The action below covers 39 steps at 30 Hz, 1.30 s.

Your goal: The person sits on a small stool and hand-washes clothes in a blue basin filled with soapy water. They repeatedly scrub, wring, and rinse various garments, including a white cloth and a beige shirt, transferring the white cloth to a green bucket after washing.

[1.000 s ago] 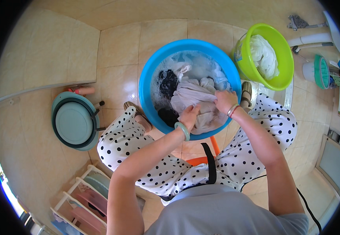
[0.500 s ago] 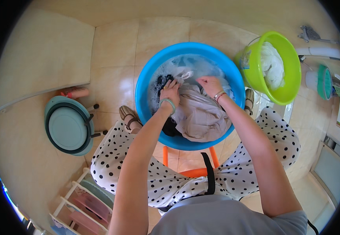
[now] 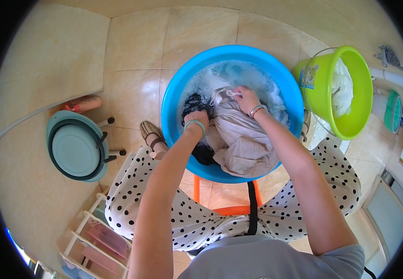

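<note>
A blue basin (image 3: 172, 153) of sudsy water stands between my legs. In it lies a wet beige garment (image 3: 245, 135) with a thin white drawstring (image 3: 220, 94) at its far end. Black cloth (image 3: 205, 153) shows along the basin's left side. My left hand (image 3: 197, 118) is closed in the wet fabric where black and beige meet; its fingertips are hidden, so I cannot tell which cloth it grips. Farther right, my right hand (image 3: 247, 99) pinches the white drawstring above the beige cloth.
A lime-green bucket (image 3: 317, 81) holding white cloth stands right of the basin. Beneath the basin is an orange stool (image 3: 233, 210). A grey-green folding basin (image 3: 76, 151) and a pink bottle (image 3: 84, 104) are at the left. A white rack (image 3: 90, 216) stands near left.
My left hand has gone from spread fingers on the cloth to closed. The right hand has come to the drawstring end, and the beige garment has shifted and bunched. The view has moved slightly.
</note>
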Tool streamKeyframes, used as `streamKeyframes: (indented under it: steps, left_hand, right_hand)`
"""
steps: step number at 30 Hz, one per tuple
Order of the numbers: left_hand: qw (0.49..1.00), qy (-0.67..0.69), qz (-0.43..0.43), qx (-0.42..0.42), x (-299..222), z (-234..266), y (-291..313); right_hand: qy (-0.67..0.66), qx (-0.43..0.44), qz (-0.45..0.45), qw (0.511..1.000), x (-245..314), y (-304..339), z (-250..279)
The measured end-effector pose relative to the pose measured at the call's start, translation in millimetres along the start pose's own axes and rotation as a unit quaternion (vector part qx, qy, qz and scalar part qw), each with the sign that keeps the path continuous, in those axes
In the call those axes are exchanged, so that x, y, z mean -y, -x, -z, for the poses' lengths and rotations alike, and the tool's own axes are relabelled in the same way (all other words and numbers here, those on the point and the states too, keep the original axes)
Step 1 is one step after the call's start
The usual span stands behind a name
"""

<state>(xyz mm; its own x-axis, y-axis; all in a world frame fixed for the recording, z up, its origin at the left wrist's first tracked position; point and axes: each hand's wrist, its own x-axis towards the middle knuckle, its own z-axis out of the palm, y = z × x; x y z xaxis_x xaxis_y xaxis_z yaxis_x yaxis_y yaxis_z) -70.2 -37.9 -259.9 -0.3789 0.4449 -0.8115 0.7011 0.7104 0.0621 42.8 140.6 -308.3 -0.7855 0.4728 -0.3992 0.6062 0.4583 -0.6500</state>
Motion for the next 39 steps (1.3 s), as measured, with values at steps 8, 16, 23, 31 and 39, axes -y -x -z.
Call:
streamKeyframes:
  steps: [8,16,23,31,39]
  left_hand:
    - [0.987,0.074,-0.013,-0.144,-15,38,-16]
    - [0.908,0.288,0.003,-0.304,-11,15,-104]
    - [0.933,0.36,-0.017,0.008,-41,-1,-76]
    - [0.709,0.704,-0.027,-0.002,-18,36,6]
    - [0.755,0.616,-0.2,-0.105,-40,147,128]
  right_hand:
    - [-0.016,-0.016,-0.012,1.0,-15,25,11]
    - [-0.076,-0.007,-0.084,0.994,-7,27,4]
    - [-0.239,-0.095,-0.139,0.956,-34,31,19]
    - [-0.343,-0.023,-0.095,0.934,44,58,96]
    - [-0.418,0.046,-0.021,0.907,133,119,191]
